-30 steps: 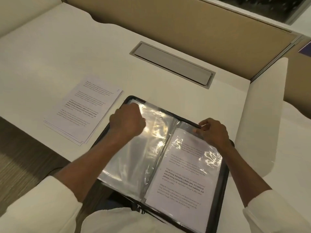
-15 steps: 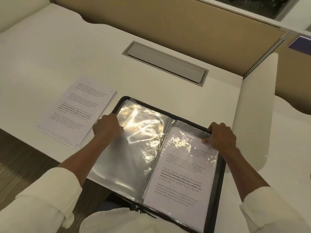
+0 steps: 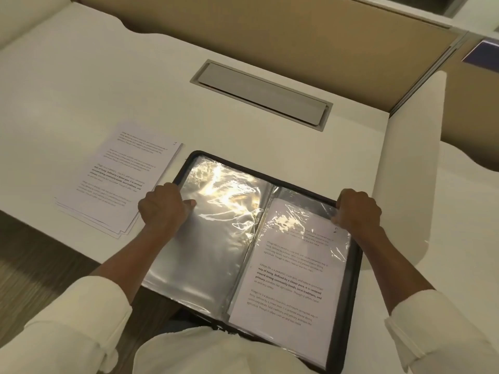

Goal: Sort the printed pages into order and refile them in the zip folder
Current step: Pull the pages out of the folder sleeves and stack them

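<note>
Hands move outward off the plastic sleeves (image 3: 205,252), left hand (image 3: 162,209) and right hand (image 3: 357,210) each gripping an edge of the open zip folder (image 3: 352,292), likely squaring it beside the unfiled printed pages (image 3: 118,182).

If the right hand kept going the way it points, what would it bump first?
Only bare desk lies beyond the right hand, then probably the right end of the grey flap; it looks flush, so hardly a bump.
</note>
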`<action>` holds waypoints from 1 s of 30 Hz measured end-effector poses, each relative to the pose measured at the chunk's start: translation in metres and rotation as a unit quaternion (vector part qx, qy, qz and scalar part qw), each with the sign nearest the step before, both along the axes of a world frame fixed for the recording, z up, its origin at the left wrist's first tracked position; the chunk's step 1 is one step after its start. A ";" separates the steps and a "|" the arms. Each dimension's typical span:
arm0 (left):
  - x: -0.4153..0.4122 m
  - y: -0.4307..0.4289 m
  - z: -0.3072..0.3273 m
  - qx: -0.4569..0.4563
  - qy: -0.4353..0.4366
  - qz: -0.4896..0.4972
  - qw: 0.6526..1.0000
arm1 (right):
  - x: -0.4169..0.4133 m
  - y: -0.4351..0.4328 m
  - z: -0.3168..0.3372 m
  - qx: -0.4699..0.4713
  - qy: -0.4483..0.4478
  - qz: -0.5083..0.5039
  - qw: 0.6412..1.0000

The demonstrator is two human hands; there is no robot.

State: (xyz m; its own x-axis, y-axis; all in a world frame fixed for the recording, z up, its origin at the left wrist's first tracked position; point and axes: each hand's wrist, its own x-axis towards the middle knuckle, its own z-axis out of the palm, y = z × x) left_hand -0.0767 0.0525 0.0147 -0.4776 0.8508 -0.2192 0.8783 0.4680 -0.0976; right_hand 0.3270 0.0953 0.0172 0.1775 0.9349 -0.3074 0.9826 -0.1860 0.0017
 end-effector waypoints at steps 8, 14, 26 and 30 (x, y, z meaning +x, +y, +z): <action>0.089 -0.014 0.029 0.044 -0.010 -0.147 0.988 | 0.000 0.017 0.045 -0.121 0.133 0.078 0.981; 0.186 -0.043 0.053 0.020 -0.252 -0.204 0.946 | -0.012 0.023 0.084 -0.163 0.293 0.046 0.941; 0.233 -0.048 0.056 -0.013 -0.297 -0.215 0.930 | -0.021 0.024 0.089 -0.228 0.390 0.038 0.892; 0.235 -0.053 0.052 -0.009 -0.294 -0.224 0.929 | -0.025 0.025 0.087 -0.229 0.408 -0.017 0.883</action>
